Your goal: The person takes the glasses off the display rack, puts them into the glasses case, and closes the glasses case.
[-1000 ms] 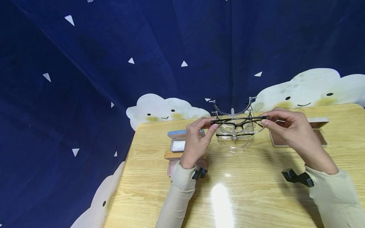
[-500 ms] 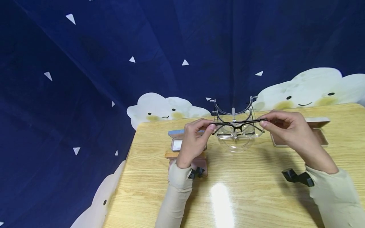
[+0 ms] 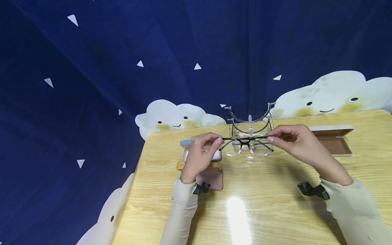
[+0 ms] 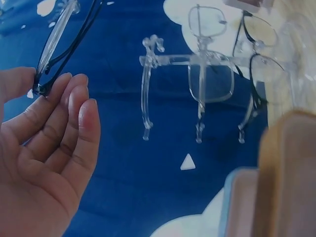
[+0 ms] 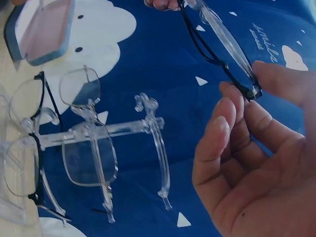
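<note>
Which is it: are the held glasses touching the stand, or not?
Apart. The right wrist view shows it: blue cloth is visible between the held glasses and the stand.

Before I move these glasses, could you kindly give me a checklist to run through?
1. Left hand pinching one end of the held glasses: ok.
2. Right hand pinching the other end: ok.
3. Gap between them and the display stand in the wrist views: ok.
4. Its top arm free of glasses: ok.
5. Temples spread: not ok, they look folded.
6. Lenses clean: cannot tell.
</note>
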The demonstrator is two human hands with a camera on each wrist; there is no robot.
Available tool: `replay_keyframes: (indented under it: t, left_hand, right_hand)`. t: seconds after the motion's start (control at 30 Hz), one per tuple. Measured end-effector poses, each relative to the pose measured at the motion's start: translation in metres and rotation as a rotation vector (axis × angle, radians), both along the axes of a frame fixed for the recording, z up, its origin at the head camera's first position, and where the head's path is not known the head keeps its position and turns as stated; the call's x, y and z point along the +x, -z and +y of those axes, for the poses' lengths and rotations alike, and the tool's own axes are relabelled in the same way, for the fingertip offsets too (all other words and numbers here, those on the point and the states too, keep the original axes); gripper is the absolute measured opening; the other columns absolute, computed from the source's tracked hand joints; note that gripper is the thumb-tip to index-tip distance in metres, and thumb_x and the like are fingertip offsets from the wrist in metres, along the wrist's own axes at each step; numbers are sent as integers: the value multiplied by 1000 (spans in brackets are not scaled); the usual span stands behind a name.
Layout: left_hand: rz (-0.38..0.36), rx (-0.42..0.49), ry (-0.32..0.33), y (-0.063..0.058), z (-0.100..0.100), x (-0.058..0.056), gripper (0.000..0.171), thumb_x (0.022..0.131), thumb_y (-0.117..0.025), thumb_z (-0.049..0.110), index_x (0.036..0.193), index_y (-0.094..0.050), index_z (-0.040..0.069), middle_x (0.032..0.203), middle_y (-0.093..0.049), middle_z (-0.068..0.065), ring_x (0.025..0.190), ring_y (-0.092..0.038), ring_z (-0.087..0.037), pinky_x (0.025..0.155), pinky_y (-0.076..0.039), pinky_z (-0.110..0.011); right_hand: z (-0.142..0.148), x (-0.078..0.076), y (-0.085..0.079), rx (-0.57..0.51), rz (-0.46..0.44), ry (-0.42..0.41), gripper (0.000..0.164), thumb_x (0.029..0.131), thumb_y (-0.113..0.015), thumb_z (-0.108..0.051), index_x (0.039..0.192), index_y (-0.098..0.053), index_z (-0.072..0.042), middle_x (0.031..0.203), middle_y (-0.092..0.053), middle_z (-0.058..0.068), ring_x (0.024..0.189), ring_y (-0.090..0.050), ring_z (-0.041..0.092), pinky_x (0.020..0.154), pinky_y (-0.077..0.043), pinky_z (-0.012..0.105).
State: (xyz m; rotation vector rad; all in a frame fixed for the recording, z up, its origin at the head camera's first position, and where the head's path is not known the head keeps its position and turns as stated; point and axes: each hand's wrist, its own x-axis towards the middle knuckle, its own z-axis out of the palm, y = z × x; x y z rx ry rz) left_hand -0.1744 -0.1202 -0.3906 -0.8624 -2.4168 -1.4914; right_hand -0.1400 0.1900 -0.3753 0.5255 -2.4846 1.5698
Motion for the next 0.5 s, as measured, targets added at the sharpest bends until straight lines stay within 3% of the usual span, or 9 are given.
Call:
replay_keyframes:
  t: [0.23,0.5]
  left_hand:
    - [-16,-88,-31,7,-20,2,23,106,-62,21,106,-79,6,98,-81,-7,88,-76,-15,87,-62,-28]
    - [-75,-158,-9,19,-45,8,23,106,-63,23,103,-80,8,93,-80,-2,80,-71,-10,77,-60,-28]
  right_hand:
    - [-15,0,4,99,25,-59,12,95,-74,-6,95,-80,-17,80,-72,-13,67,-59,4,59,-49,20]
    - [-35,1,13,132,68,-108,13,91,-76,-3,92,-80,-16,80,-70,-8,71,-57,-1,60,-49,19]
